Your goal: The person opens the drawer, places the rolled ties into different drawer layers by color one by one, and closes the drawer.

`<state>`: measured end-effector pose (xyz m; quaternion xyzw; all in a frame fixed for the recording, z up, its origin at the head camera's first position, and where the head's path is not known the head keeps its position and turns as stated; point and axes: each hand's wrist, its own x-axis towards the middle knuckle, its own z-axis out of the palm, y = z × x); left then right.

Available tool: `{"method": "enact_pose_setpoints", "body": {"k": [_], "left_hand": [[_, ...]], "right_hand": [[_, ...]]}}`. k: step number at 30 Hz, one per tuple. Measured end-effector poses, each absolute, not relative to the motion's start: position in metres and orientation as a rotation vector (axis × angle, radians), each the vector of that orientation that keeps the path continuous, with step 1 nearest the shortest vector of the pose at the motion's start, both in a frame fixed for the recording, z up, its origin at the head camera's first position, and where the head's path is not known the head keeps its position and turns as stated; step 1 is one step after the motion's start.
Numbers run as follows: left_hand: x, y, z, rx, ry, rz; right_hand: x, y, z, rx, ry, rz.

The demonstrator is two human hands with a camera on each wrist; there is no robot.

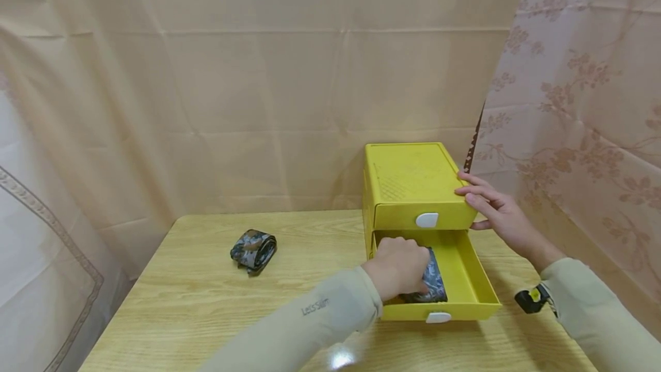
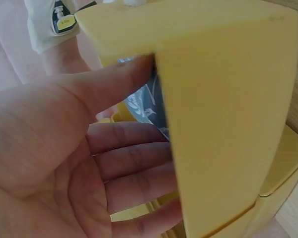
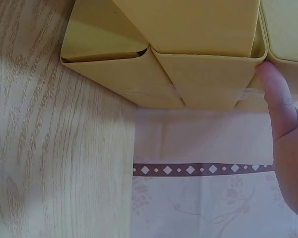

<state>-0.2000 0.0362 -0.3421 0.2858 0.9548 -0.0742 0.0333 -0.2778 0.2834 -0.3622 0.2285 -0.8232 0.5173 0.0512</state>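
Observation:
My left hand (image 1: 401, 266) reaches into the pulled-out lower drawer (image 1: 477, 271) of a small yellow drawer cabinet (image 1: 413, 174). Its curled fingers hold a folded blue-grey camouflage cloth (image 1: 436, 283) that lies in the drawer's left part. In the left wrist view the cloth (image 2: 148, 101) shows between thumb and fingers, whose tips are hidden behind the yellow side wall (image 2: 223, 119). My right hand (image 1: 493, 205) rests on the cabinet's right side near the upper front corner, fingers extended; in the right wrist view one finger (image 3: 280, 99) touches the yellow edge.
A rolled dark camouflage cloth (image 1: 253, 250) lies on the wooden table (image 1: 181, 303), left of the cabinet. The upper drawer (image 1: 397, 217) is closed and has a white handle (image 1: 427, 220). Beige curtains (image 1: 258, 85) hang behind the table, and a flowered one (image 1: 583, 102) hangs at the right.

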Motion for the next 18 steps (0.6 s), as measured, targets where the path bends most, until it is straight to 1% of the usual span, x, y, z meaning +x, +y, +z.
{"method": "enact_pose_setpoints", "body": {"k": [12, 18], "left_hand": [[-0.2029, 0.0305, -0.3483, 0.870, 2.929, -0.167], [-0.2023, 0.0275, -0.3496, 0.854, 2.921, -0.147]], "right_hand": [[-0.2768, 0.2827, -0.3611, 0.677, -2.509, 1.559], [-0.2776, 0.2809, -0.3627, 0.743, -2.486, 1.505]]}}
